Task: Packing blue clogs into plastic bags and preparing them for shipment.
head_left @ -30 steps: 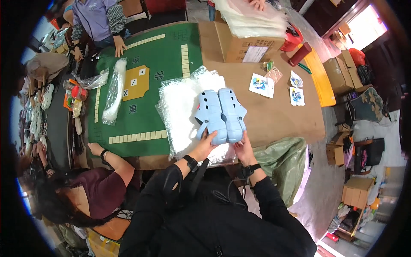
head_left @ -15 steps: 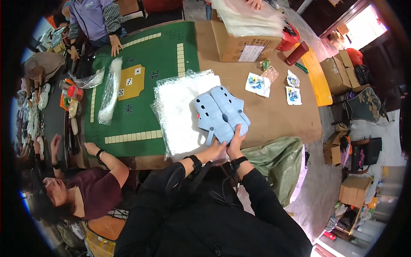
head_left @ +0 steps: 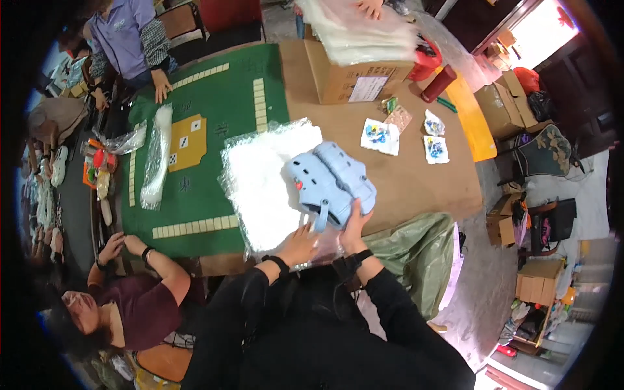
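Where the black sleeves come up from the lower edge, the right hand grips the near end of a pair of light blue clogs, fingers curled up around the heels, while the left hand lies flat and open on the clear plastic bag just left of the clogs, holding nothing. Both shoes lie side by side, tilted, partly on that crinkled bag and partly over the brown desk near its front edge. Draped below the desk edge to the right of the clogs is an olive green sack. Left of the clogs spreads a green mat edged with rows of pale tiles, at which other people sit. Beyond the clogs lie small printed packets, and farther still stands a cardboard box topped with a stack of clear bags.
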Demonstrator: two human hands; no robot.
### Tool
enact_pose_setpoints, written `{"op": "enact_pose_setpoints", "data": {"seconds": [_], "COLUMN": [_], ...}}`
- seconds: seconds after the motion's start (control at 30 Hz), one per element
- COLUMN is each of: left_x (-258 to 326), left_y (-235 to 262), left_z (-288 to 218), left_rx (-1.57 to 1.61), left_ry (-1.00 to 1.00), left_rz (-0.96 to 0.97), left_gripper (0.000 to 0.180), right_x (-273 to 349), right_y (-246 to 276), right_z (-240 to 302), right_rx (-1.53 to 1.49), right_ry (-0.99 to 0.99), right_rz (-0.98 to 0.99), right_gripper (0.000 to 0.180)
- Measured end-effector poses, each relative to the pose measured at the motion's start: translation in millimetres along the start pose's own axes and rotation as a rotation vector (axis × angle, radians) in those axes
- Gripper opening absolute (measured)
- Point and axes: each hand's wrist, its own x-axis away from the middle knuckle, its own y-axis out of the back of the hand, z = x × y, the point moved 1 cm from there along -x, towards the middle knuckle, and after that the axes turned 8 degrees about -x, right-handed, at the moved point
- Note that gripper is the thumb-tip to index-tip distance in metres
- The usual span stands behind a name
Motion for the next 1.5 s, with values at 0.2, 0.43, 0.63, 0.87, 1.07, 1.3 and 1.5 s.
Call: {"op": "enact_pose_setpoints", "data": {"seconds": [0.2, 0.43, 0.63, 0.87, 1.07, 1.3, 1.5], "left_x": [-2.4, -11.1, -6.1, -2.8, 4.3, 22.3, 31.5], "left_y": [-3.0, -4.5, -4.8, 12.6, 8.4, 27.9, 33.7], "left_z": [2.6, 1.8, 3.3, -14.8, -1.7, 28.8, 53.4], "left_rx": [-0.044, -0.119, -0.084, -0.212, -0.371, -0.516, -0.513], "left_ry": [-0.047, -0.07, -0.035, -0.002, 0.071, 0.141, 0.157], "left_rz": [-0.123, 0.009, -0.008, -0.035, 0.018, 0.07, 0.037], "left_gripper": [0.049, 0.054, 0.055, 0.056, 0.056, 0.055, 0.055], "right_x": [-16.9, -56.1, -60.0, -55.4, -59.2, -49.0, -43.6], "right_y": [13.8, 26.2, 5.2, -13.4, -16.3, -8.2, 15.5], "right_z": [-8.1, 1.6, -0.2, 6.3, 5.6, 23.5, 38.1], "right_rx": [0.103, -0.103, 0.128, 0.121, 0.121, 0.114, 0.058], "right_ry": [-0.046, -0.27, -0.259, -0.186, 0.033, 0.083, -0.033], "right_rz": [-0.065, 0.069, -0.175, -0.241, -0.158, -0.141, -0.211], "right_gripper": [0.093, 0.093, 0.092, 0.084, 0.075, 0.07, 0.08]}}
